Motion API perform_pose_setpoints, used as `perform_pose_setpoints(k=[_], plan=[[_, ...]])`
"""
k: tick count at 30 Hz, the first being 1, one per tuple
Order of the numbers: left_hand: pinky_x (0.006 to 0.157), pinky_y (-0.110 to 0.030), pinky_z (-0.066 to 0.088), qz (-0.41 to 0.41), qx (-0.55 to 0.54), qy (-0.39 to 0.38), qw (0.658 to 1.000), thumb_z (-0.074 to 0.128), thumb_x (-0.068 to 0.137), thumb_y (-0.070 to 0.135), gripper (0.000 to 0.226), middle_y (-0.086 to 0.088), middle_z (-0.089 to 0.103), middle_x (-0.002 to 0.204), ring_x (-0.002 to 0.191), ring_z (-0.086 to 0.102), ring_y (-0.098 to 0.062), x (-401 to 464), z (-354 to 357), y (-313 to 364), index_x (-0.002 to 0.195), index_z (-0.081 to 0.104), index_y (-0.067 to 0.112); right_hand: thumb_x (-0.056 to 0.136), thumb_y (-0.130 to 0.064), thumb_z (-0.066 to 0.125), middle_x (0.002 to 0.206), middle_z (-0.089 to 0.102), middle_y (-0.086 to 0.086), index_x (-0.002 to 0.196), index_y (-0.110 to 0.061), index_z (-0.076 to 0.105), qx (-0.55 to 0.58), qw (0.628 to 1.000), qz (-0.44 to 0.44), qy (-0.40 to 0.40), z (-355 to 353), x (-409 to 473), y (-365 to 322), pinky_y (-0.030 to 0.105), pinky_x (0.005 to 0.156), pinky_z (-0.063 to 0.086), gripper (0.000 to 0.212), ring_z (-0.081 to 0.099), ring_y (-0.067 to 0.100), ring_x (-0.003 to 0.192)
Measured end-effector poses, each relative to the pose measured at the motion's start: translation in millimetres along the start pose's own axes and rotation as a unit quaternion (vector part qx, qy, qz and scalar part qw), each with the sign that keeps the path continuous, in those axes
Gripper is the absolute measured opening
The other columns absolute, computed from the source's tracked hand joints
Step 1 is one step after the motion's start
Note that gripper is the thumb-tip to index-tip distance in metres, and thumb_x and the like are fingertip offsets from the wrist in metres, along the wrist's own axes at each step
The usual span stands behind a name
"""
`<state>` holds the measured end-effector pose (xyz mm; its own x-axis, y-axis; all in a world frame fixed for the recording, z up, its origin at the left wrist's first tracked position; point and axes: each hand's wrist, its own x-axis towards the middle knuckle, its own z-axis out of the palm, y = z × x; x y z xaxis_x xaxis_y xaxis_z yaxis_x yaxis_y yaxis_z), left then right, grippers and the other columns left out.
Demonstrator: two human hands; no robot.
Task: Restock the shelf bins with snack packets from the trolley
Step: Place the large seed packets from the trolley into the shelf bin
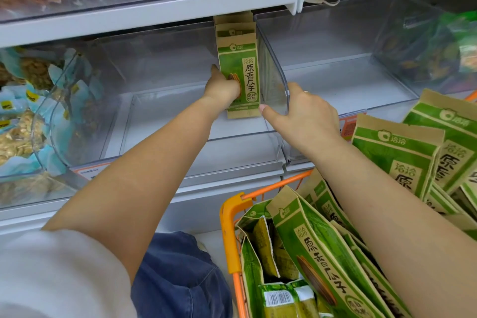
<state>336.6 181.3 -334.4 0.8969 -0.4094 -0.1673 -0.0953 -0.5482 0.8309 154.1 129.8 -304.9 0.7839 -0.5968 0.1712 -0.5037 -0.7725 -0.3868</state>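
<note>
Packets of green-and-kraft paper [322, 261] crowd the orange trolley [232, 230] nearest the camera, some standing on edge, some slumped against each other, with more lying flat at the right [402, 152]. They look like light, gusseted paper bags, probably holding loose seeds: stiff enough at the folded top and side creases to stand, soft in the belly, so I would take one by its flat faces or by the top fold rather than squeeze the middle. The paper looks matte, so slipping seems unlikely. Farther out, both bare forearms reach toward the shelf. The right hand [304, 113] rests on the clear divider wall [277, 85] between two bins, thumb on the near side and fingers hooked over its edge, seemingly steadying it. The left hand [223, 88] is curled on the lower half of a single packet [241, 67], holding it upright against that same wall inside the left clear bin [165, 100], whose floor otherwise looks bare; the packet's base is close to the floor, though I cannot tell whether it touches. Beyond, the shelf edge [154, 8] above carries other bagged snacks.
</note>
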Motion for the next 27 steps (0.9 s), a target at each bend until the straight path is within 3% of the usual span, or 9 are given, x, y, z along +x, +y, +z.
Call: perform_pose_setpoints(k=[4, 6, 8, 10, 14, 19, 22, 27], plan=[[0.094, -0.038, 0.049, -0.009, 0.068, -0.014, 0.998, 0.05, 0.09, 0.007, 0.049, -0.01, 0.053, 0.127, 0.117, 0.053, -0.029, -1, 1, 2, 0.136, 0.033, 0.008, 0.091, -0.057, 0.047, 0.108, 0.063, 0.01, 0.127, -0.017, 0.047, -0.002, 1.0, 0.001, -0.001, 0, 0, 0, 0.031, 0.067, 0.033, 0.054, 0.057, 0.033, 0.102], [0.089, -0.041, 0.054, -0.007, 0.118, -0.031, 0.992, 0.059, 0.087, 0.009, 0.047, -0.009, 0.056, 0.123, 0.112, 0.056, -0.029, -1, -3, 1, 0.129, 0.04, 0.008, 0.092, -0.057, 0.047, 0.108, 0.063, 0.01, 0.126, -0.017, 0.047, -0.002, 1.0, 0.001, -0.001, 0, 0, 0, 0.032, 0.067, 0.034, 0.052, 0.058, 0.033, 0.101], [0.085, -0.04, 0.057, 0.001, 0.183, -0.046, 0.982, 0.073, 0.078, 0.014, 0.056, -0.009, 0.058, 0.122, 0.108, 0.059, -0.027, -3, -5, -4, 0.126, 0.045, 0.008, 0.092, -0.056, 0.047, 0.108, 0.063, 0.01, 0.126, -0.017, 0.048, 0.001, 1.0, -0.001, 0.001, 0, -1, 0, 0.031, 0.066, 0.033, 0.053, 0.058, 0.032, 0.101], [0.089, -0.038, 0.054, 0.015, 0.218, -0.046, 0.975, 0.083, 0.071, 0.022, 0.071, -0.008, 0.057, 0.124, 0.112, 0.057, -0.027, -4, -5, -9, 0.128, 0.043, 0.008, 0.091, -0.057, 0.047, 0.109, 0.063, 0.009, 0.128, -0.017, 0.047, 0.004, 1.0, -0.003, 0.001, 0, -1, 0, 0.031, 0.066, 0.033, 0.054, 0.058, 0.031, 0.101], [0.087, -0.031, 0.046, 0.028, 0.259, -0.024, 0.965, 0.084, 0.071, 0.027, 0.079, -0.009, 0.055, 0.128, 0.118, 0.054, -0.028, -6, -3, -10, 0.13, 0.037, 0.005, 0.091, -0.058, 0.047, 0.11, 0.063, 0.009, 0.128, -0.017, 0.047, 0.006, 1.0, -0.002, 0.0, 0, -1, 0, 0.031, 0.066, 0.033, 0.054, 0.058, 0.031, 0.101], [0.072, -0.028, 0.039, 0.095, 0.183, 0.078, 0.975, 0.074, 0.08, 0.018, 0.056, -0.012, 0.06, 0.119, 0.109, 0.058, -0.03, -5, -1, -7, 0.122, 0.038, 0.007, 0.092, -0.057, 0.046, 0.11, 0.063, 0.01, 0.128, -0.015, 0.047, 0.002, 1.0, -0.003, 0.002, 1, -1, 1, 0.03, 0.066, 0.031, 0.055, 0.057, 0.031, 0.101], [0.073, -0.028, 0.04, 0.088, 0.129, 0.081, 0.984, 0.069, 0.084, 0.015, 0.054, -0.01, 0.06, 0.119, 0.108, 0.058, -0.029, -1, 1, -6, 0.125, 0.035, 0.007, 0.092, -0.056, 0.047, 0.112, 0.062, 0.011, 0.128, -0.013, 0.047, 0.005, 1.0, -0.002, 0.002, 0, -2, 0, 0.031, 0.066, 0.029, 0.055, 0.056, 0.032, 0.103], [0.093, -0.035, 0.05, -0.032, 0.044, -0.009, 0.998, 0.068, 0.082, 0.016, 0.096, -0.009, 0.052, 0.132, 0.117, 0.054, -0.029, 2, 2, -9, 0.151, 0.001, 0.008, 0.092, -0.057, 0.047, 0.107, 0.062, 0.009, 0.124, -0.015, 0.048, 0.003, 1.0, -0.003, 0.001, -1, -2, 0, 0.03, 0.065, 0.029, 0.052, 0.057, 0.03, 0.098]])
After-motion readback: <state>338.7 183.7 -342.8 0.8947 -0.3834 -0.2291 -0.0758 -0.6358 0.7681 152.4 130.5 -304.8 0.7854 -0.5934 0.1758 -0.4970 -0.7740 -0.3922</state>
